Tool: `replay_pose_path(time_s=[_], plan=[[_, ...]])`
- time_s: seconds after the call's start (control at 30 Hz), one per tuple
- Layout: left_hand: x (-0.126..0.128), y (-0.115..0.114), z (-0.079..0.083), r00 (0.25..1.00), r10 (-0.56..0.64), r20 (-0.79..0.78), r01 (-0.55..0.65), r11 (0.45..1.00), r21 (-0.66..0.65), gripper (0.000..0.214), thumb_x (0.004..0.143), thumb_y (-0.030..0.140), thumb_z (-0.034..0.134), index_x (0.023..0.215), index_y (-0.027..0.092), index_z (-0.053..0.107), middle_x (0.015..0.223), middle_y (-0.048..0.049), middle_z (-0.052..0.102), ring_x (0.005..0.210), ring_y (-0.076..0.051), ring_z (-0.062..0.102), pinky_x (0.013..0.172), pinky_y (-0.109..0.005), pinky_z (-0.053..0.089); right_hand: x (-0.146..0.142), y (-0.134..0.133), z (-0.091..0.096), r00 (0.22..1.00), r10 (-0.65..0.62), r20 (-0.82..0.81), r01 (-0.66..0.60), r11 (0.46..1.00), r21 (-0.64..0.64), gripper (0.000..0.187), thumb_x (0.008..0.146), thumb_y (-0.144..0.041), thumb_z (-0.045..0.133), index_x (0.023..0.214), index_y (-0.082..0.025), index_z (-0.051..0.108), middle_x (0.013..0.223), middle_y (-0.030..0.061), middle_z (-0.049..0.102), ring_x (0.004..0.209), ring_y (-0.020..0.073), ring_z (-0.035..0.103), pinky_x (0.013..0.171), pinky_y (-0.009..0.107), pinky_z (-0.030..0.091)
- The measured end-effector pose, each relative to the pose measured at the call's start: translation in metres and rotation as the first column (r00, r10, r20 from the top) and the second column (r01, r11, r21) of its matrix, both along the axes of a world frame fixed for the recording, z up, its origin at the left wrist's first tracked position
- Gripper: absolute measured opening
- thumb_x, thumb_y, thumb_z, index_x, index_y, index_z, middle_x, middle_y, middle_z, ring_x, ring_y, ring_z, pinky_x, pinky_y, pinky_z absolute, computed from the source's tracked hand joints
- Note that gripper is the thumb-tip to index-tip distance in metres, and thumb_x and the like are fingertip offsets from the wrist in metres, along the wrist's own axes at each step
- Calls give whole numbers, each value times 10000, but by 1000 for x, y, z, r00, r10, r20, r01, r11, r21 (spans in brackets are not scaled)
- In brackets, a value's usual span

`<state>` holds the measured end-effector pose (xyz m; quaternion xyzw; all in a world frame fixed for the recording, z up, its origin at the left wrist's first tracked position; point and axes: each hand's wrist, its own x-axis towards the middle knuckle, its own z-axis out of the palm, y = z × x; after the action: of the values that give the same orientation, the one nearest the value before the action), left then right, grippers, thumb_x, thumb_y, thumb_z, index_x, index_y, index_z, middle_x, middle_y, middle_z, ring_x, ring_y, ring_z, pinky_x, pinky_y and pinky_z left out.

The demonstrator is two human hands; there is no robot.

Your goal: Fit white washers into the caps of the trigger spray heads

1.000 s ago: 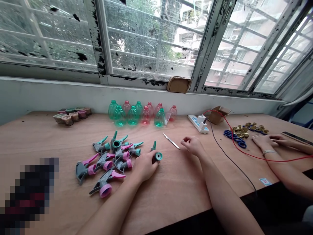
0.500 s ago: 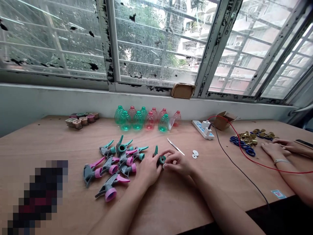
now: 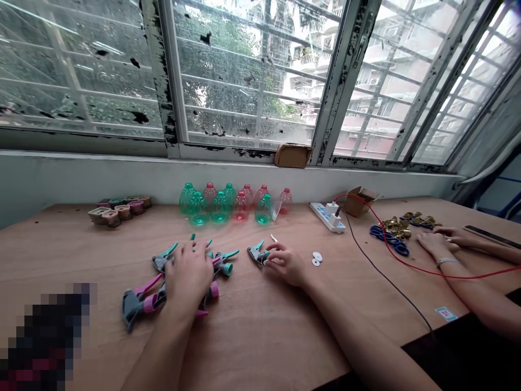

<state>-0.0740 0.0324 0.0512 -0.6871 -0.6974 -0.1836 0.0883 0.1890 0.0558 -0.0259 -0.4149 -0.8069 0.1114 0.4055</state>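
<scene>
My left hand [image 3: 189,271] lies over a pile of spray trigger heads with its fingers stretched out and slightly apart, hiding much of the pile; its fingertips are partly hidden. Grey heads with pink or green triggers and collars show around it, such as a pink-collared head [image 3: 138,304] at the left and a green-collared head [image 3: 223,264] at the right. My right hand [image 3: 285,264] has its fingers curled, the fingertips at the collar of one green-trigger spray head [image 3: 256,254] on the table. Tweezers [image 3: 274,237] peek out behind that hand, mostly covered.
White discs [image 3: 316,258] lie right of my right hand. Green and pink bottles [image 3: 220,209] stand along the wall near a power strip [image 3: 328,218]. Small containers [image 3: 118,212] sit far left. Another person's hands [image 3: 437,244] rest at the right beside blue-handled scissors [image 3: 389,238]. A red cable [image 3: 411,266] crosses the table.
My left hand has let go of the spray head and moved left onto the pile. The spray head now lies on the table by my right fingers. The view has shifted slightly right.
</scene>
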Motion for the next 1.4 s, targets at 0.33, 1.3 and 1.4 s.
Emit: replay_pose_path(time_s=[0.33,1.3,1.4], plan=[[-31,23,-15,995,-75,62,84,985,-148,434,781,91,389,1081,252,658,1175,-93,620,1075,-294,546,885,-401,443,-5,9,-4,987,24,157,-14,998,-63,93,842,-248,616,779,-227,681,1296,45,583,1326,280,362,1070,533,328],[74,-25,-57,587,-611,531,696,716,54,383,793,127,534,1158,238,572,1084,-38,638,964,-202,600,830,-287,457,20,-16,14,938,-92,-334,15,973,-228,288,734,-440,720,683,-158,693,601,14,635,546,121,524,511,229,395],[73,-22,-55,545,-592,594,691,718,82,308,762,86,535,1029,203,634,997,-43,654,923,-198,600,819,-288,453,10,-22,16,936,12,-351,-117,953,-279,297,665,-437,777,650,-157,677,577,4,611,525,105,489,482,224,378]])
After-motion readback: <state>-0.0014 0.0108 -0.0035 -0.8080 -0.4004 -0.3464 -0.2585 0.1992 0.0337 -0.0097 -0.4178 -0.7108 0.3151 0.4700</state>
